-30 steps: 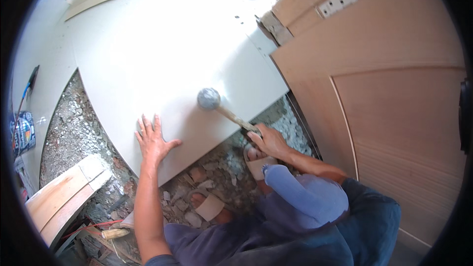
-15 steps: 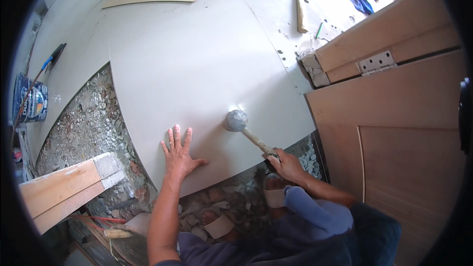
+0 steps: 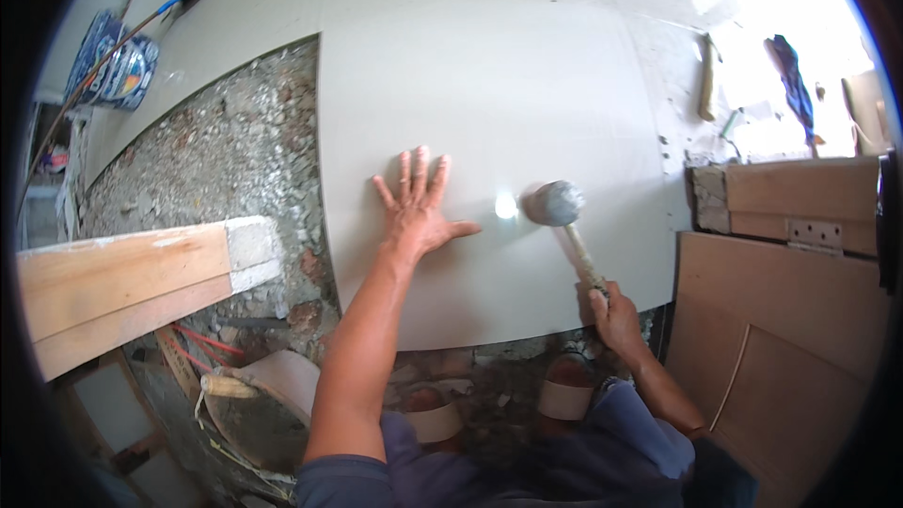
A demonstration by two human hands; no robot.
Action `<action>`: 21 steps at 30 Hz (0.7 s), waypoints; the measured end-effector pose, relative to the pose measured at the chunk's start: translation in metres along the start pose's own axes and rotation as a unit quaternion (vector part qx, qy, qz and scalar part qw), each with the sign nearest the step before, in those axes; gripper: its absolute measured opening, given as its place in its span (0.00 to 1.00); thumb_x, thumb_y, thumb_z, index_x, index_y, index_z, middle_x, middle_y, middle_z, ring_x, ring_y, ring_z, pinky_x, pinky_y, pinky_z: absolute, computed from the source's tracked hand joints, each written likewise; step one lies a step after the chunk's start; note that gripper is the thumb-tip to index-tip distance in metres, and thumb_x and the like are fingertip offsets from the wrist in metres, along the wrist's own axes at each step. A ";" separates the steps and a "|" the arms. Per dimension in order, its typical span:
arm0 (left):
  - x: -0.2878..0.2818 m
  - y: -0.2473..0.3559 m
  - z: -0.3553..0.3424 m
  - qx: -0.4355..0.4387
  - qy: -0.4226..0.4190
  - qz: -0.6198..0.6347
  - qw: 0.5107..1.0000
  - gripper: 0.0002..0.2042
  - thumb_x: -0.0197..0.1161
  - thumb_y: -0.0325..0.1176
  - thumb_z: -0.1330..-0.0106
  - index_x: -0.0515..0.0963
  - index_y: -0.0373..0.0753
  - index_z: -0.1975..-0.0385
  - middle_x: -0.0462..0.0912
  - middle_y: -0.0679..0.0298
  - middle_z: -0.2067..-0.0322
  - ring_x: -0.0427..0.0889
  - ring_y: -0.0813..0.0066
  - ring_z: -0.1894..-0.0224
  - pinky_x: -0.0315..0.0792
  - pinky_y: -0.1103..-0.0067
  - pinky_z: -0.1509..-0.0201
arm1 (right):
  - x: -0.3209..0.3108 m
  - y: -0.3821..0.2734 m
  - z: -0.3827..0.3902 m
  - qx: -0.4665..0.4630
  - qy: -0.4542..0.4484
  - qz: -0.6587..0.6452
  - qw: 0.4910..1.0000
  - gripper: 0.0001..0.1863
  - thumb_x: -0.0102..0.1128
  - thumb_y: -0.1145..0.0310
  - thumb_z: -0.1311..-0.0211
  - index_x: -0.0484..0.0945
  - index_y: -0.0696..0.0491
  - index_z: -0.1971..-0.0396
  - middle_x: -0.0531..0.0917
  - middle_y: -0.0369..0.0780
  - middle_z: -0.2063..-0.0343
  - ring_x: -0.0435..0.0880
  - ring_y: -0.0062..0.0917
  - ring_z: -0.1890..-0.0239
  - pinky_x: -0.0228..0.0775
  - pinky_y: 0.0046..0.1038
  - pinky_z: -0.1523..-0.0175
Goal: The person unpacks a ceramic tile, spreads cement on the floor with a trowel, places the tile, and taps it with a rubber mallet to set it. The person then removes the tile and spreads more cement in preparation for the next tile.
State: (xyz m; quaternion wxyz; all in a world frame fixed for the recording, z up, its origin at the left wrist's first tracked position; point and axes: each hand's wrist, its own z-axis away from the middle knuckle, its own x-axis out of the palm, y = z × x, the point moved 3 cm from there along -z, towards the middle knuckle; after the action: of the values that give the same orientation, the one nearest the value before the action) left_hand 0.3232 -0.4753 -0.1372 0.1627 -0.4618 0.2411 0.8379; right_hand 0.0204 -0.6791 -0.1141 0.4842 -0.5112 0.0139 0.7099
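Observation:
A large pale floor tile (image 3: 489, 292) lies in front of me, its near edge just ahead of my sandalled feet. On its left half my left hand (image 3: 415, 212) rests flat with fingers spread, holding nothing. My right hand (image 3: 616, 312) is wrapped round the handle of a rubber mallet (image 3: 562, 203). The mallet's grey, rounded head is at the tile's surface, to the right of my left hand; whether it touches, I cannot tell. Bare rubble and mortar (image 3: 216, 146) show along the tile's left edge.
A wooden door frame end (image 3: 132, 287) juts in at left, and a wooden door (image 3: 724, 320) with its hinge stands at right. A blue bucket (image 3: 113, 61) sits far left. A hammer (image 3: 708, 80) and dark blue cloth (image 3: 793, 85) lie far right. A bucket with a wooden-handled tool (image 3: 230, 386) is near left.
My view has turned, so the tile and door appear rotated. My left hand still lies flat on the tile; it and the mallet in my right hand appear farther right in view.

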 end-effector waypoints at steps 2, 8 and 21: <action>0.000 0.000 0.001 0.007 0.010 0.007 1.000 0.63 0.65 0.76 0.65 0.44 0.51 0.27 0.33 0.56 0.26 0.26 0.57 0.25 0.19 0.44 0.30 | -0.001 -0.006 -0.012 -0.010 -0.009 -0.013 1.000 0.22 0.50 0.52 0.32 0.72 0.56 0.50 0.81 0.54 0.73 0.81 0.53 0.65 0.71 0.45 0.61; -0.002 -0.004 -0.007 0.027 0.055 0.006 0.998 0.56 0.60 0.73 0.55 0.46 0.49 0.27 0.36 0.55 0.27 0.28 0.55 0.25 0.21 0.43 0.30 | -0.013 -0.030 -0.045 -0.055 0.024 -0.034 0.998 0.17 0.48 0.58 0.31 0.74 0.58 0.56 0.79 0.54 0.75 0.80 0.53 0.68 0.70 0.44 0.64; -0.043 -0.012 -0.176 0.004 0.278 -0.044 0.960 0.40 0.37 0.70 0.36 0.54 0.50 0.30 0.48 0.60 0.28 0.41 0.59 0.25 0.30 0.47 0.27 | -0.026 -0.050 -0.104 -0.004 0.019 -0.030 0.999 0.18 0.51 0.56 0.31 0.73 0.57 0.56 0.80 0.51 0.76 0.81 0.49 0.71 0.71 0.41 0.66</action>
State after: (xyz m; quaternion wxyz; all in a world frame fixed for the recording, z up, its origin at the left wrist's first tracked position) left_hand 0.4740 -0.5654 -0.1837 0.1278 -0.6862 0.2592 0.6676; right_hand 0.1298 -0.7231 -0.1202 0.5030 -0.5265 0.0050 0.6854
